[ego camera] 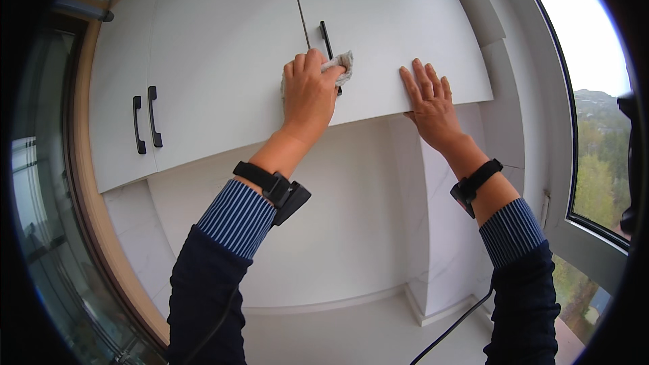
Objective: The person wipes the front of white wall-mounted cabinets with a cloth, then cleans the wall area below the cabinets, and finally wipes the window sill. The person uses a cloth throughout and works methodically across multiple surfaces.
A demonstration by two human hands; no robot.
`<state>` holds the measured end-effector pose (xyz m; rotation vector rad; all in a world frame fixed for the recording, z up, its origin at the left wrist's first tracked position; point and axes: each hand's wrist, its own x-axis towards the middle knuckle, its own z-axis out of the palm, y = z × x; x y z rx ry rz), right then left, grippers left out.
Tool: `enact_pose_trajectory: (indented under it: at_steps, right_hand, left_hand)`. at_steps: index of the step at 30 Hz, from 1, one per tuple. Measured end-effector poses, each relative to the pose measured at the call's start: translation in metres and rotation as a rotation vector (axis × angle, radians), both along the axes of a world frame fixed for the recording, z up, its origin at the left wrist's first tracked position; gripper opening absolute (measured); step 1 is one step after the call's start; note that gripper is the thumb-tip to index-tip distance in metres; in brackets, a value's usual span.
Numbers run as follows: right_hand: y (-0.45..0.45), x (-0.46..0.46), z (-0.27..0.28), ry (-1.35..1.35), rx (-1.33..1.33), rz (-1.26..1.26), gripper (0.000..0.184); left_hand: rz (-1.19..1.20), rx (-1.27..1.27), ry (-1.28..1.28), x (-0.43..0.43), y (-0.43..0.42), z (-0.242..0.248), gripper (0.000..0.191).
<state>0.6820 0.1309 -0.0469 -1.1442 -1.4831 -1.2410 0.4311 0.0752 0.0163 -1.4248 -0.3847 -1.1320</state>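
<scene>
Bunched in my left hand (pixel 310 88) is a light grey cloth (pixel 346 67), pressed near the gap between two white cabinet doors. A corner of it sticks out past my thumb, over the black bar handle (pixel 325 35) of the right-hand door (pixel 385 15); part of that handle is hidden behind the cloth and hand. My right hand (pixel 431 99) rests with fingers spread on the same door, close to its lower edge, with the thumb at that edge. It holds nothing.
Two more black handles (pixel 155 116) sit on doors at the left. Below the wall cabinet are a white wall panel (pixel 355 203), a boxed tiled column (pixel 448 233) and a pale countertop (pixel 324 334). A window (pixel 601 162) stands at right, a wood-framed glass door (pixel 50 187) at left.
</scene>
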Motion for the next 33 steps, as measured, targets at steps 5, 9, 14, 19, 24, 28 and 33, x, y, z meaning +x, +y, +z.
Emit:
enact_pose_trajectory:
  at_steps: [5, 9, 14, 19, 24, 28, 33]
  right_hand:
    - [0.0, 0.003, 0.001, -0.003, -0.011, 0.006, 0.092]
    - [0.0, 0.002, 0.0, 0.011, -0.015, 0.01, 0.093]
    - [0.003, -0.001, -0.001, 0.031, 0.011, 0.04, 0.099]
    - [0.003, 0.0, -0.001, 0.014, 0.018, 0.03, 0.095]
    - [0.002, 0.004, 0.0, 0.001, -0.01, 0.006, 0.092]
    - [0.005, 0.003, -0.001, 0.015, 0.004, 0.003, 0.091]
    - [0.005, 0.0, -0.001, 0.027, 0.018, 0.017, 0.09]
  left_hand:
    - [-0.053, -0.045, -0.115, 0.008, 0.021, -0.01, 0.031]
    - [-0.017, -0.049, -0.084, 0.007, 0.02, -0.034, 0.031]
    - [0.018, -0.116, -0.05, 0.009, 0.013, -0.041, 0.027]
    - [0.026, -0.092, -0.017, 0.004, 0.019, -0.032, 0.029]
    - [0.036, -0.068, -0.012, -0.039, 0.018, -0.027, 0.032]
    - [0.12, -0.079, -0.376, -0.102, 0.001, 0.005, 0.03]
    - [0.086, -0.041, -0.153, -0.089, 0.009, -0.008, 0.033]
